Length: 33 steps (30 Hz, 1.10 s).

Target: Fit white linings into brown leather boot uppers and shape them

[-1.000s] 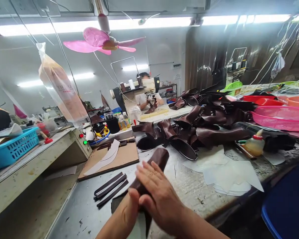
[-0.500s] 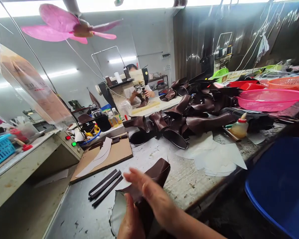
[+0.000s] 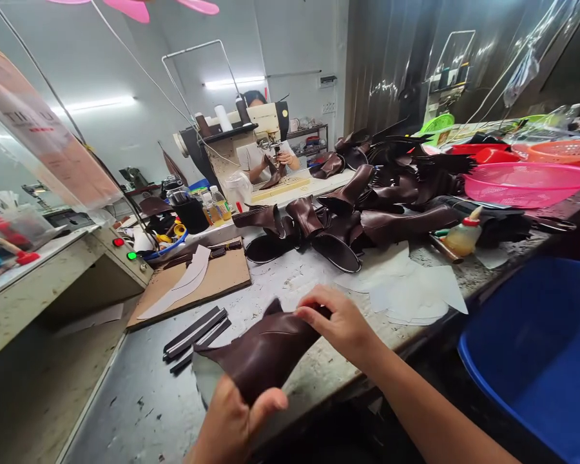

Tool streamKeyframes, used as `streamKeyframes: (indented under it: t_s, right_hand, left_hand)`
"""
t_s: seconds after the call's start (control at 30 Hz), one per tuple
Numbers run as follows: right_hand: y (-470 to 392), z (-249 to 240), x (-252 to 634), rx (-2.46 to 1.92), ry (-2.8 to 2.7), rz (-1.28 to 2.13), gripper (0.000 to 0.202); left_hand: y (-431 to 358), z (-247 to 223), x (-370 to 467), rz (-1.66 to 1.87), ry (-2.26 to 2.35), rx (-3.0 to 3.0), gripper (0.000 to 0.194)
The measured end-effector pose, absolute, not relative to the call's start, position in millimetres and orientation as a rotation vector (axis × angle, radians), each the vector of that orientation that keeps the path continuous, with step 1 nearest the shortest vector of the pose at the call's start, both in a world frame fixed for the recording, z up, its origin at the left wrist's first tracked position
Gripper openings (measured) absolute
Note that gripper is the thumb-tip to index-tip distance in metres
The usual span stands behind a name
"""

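Observation:
A dark brown leather boot piece (image 3: 263, 351) is held over the near edge of the grey worktable (image 3: 140, 406). My left hand (image 3: 232, 422) grips its near end from below, thumb on top. My right hand (image 3: 341, 322) pinches its far upper edge. Beside the piece on the left lie dark flat strips (image 3: 196, 332). Behind it sits a pile of brown leather boot uppers (image 3: 348, 222) and white paper patterns (image 3: 410, 290).
A blue tub (image 3: 541, 361) stands low at the right. Pink, orange and red baskets (image 3: 526, 180) and a glue bottle (image 3: 461, 235) are at the far right. A cardboard sheet (image 3: 198, 283) lies left of centre. A person works at a sewing machine (image 3: 265, 125) at the back.
The view has tipped downward. My right hand went from lying flat on the rolled piece to pinching its far edge, and the piece now lies spread out between both hands.

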State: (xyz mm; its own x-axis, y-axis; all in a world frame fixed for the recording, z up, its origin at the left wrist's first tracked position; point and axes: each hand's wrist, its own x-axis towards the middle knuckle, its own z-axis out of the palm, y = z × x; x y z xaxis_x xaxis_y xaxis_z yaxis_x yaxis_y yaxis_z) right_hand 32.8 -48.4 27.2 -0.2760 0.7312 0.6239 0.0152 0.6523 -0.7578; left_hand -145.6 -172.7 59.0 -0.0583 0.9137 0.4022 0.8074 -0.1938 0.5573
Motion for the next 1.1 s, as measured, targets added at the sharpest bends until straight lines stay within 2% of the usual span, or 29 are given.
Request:
streamKeyframes:
  t_s: [0.13, 0.27, 0.37, 0.47, 0.53, 0.63, 0.7, 0.8, 0.9, 1.03, 1.1]
  right_hand:
    - [-51.2, 18.9, 32.1, -0.510, -1.642, 0.796, 0.016]
    - [-51.0, -18.8, 8.3, -0.685, -2.050, 1.014, 0.010]
    - [-48.3, -36.7, -4.1, -0.689, -2.147, 1.003, 0.008]
    - [-41.9, -37.5, 0.6, -0.685, -2.159, 0.953, 0.011]
    - [-35.7, -37.0, 9.6, -0.685, -2.185, 0.940, 0.013]
    - [-26.9, -44.8, 21.3, -0.681, -2.201, 0.937, 0.018]
    - [-23.5, -53.1, 24.6, -0.743, -2.119, 0.871, 0.027]
    - [-24.1, -58.4, 24.4, -0.861, -1.988, 0.728, 0.040]
    - [-32.8, -47.1, 20.8, -0.809, -1.979, 0.650, 0.034]
    - [-65.3, -8.7, 5.6, -0.562, -1.916, 0.474, 0.021]
    - [-89.5, 16.4, -9.2, -0.355, -1.888, 0.321, 0.022]
  left_hand:
    - [-167.3, 51.3, -166.7, 0.862, 1.668, 2.264, 0.066]
    - [-172.1, -9.3, -193.0, 0.668, 1.727, 2.096, 0.088]
    - [-182.4, -46.7, -206.0, 0.587, 1.819, 2.091, 0.090]
    - [-194.7, -55.0, -219.5, 0.619, 1.887, 2.207, 0.091]
    - [-201.6, -46.4, -236.3, 0.680, 1.944, 2.267, 0.083]
    - [-205.1, -20.9, -275.3, 0.897, 2.333, 2.100, 0.045]
    - [-201.3, -2.5, -303.9, 0.965, 2.705, 1.811, 0.033]
    - [-190.7, 14.8, -336.0, 0.735, 2.927, 1.526, 0.023]
    - [-186.4, 19.1, -347.9, 0.569, 2.843, 1.597, 0.016]
    - [-207.4, 30.5, -332.3, 0.884, 2.829, 1.779, 0.023]
    - [-227.5, 42.2, -309.2, 1.085, 2.827, 1.968, 0.025]
